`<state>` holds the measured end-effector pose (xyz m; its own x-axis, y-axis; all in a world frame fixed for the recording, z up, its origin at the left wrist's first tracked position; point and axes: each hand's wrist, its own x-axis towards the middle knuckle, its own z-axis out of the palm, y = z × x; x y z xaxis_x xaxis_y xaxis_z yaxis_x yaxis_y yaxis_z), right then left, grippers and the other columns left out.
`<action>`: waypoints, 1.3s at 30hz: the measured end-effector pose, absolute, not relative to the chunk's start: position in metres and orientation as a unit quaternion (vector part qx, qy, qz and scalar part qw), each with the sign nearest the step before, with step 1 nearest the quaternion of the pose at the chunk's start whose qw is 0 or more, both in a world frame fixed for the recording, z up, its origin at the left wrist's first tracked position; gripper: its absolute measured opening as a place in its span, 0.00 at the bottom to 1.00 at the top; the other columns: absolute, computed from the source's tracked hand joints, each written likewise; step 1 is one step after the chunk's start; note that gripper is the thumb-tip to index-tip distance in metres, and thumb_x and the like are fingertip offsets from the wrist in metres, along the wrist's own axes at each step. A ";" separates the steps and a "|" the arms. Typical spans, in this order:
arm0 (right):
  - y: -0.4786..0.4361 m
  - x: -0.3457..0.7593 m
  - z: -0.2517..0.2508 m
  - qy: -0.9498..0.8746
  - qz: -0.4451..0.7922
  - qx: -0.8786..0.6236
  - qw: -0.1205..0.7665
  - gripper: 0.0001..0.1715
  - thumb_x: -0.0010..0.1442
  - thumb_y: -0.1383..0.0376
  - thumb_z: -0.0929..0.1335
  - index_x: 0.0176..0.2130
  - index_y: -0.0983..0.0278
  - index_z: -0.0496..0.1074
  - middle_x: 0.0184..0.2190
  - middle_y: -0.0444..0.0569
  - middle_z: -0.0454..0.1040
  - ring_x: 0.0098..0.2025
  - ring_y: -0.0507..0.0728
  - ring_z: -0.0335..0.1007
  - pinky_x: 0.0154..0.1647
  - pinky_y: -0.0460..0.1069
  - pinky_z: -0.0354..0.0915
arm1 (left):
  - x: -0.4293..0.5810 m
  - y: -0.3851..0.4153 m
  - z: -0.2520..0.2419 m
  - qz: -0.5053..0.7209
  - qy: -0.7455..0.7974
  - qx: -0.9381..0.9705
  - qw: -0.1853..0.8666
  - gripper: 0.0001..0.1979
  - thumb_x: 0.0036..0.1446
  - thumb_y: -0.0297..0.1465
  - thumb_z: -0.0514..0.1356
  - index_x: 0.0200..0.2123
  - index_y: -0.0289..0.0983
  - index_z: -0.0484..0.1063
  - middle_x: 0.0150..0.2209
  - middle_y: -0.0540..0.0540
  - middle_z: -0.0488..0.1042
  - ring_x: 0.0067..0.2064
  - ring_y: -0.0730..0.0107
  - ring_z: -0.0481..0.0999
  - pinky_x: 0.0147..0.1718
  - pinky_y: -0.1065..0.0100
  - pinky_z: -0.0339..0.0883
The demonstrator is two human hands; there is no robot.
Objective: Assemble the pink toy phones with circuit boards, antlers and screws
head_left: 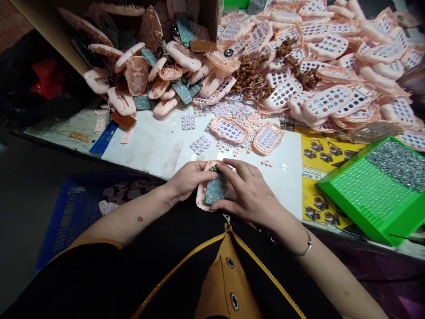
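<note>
**While gripped: green board on pink casing**

Lot held at the bench's near edge, 6 o'clock, close to the body. Left hand: closed, fingertips clenched on the board. Right hand: closed, fingers over the board, thumb at its lower edge. Pressure from both sides appears meant to keep the board flat against the casing. Around it, seemingly placed within reach: keypads on white paper at 12 o'clock, casing heap at 1 o'clock, green tray at 3 o'clock, blue crate at 8 o'clock.
</note>
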<state>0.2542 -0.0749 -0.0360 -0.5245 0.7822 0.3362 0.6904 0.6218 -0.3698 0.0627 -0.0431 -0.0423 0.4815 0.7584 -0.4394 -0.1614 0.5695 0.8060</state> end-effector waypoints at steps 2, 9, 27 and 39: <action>-0.077 0.255 -0.035 -0.878 0.102 -0.426 0.194 0.51 0.54 0.40 0.70 0.63 0.69 0.58 0.58 0.70 0.66 0.58 0.72 0.66 0.52 0.67 0.68 | 0.063 -0.042 -0.042 0.296 0.423 0.339 0.786 0.12 0.47 0.30 0.68 0.36 0.31 0.78 0.32 0.46 0.79 0.33 0.70 0.77 0.36 0.69 0.69; -0.081 0.249 -0.037 -0.866 0.128 -0.436 0.208 0.50 0.55 0.50 0.73 0.66 0.68 0.52 0.61 0.70 0.63 0.61 0.73 0.64 0.55 0.68 0.69 | 0.063 -0.041 -0.042 0.308 0.408 0.339 0.790 0.16 0.45 0.33 0.72 0.37 0.32 0.78 0.32 0.46 0.78 0.34 0.70 0.77 0.38 0.68 0.69; -0.086 0.238 -0.048 -0.856 0.086 -0.452 0.237 0.48 0.56 0.55 0.73 0.63 0.77 0.55 0.60 0.77 0.62 0.62 0.75 0.61 0.58 0.70 0.67 | 0.068 -0.042 -0.046 0.333 0.399 0.347 0.780 0.19 0.42 0.33 0.73 0.39 0.33 0.79 0.36 0.47 0.79 0.38 0.70 0.76 0.44 0.68 0.68; -0.083 0.239 -0.051 -0.849 0.065 -0.450 0.269 0.47 0.57 0.55 0.72 0.63 0.77 0.54 0.59 0.76 0.62 0.62 0.75 0.61 0.58 0.70 0.68 | 0.076 -0.043 -0.050 0.344 0.344 0.255 0.836 0.16 0.54 0.28 0.66 0.47 0.35 0.73 0.45 0.43 0.77 0.46 0.65 0.77 0.48 0.66 0.67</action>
<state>0.2387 -0.0827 -0.0513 -0.4494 0.7999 0.3978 0.7294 0.5856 -0.3535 0.0761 -0.0431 -0.0499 0.5267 0.7504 -0.3992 -0.3993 0.6331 0.6632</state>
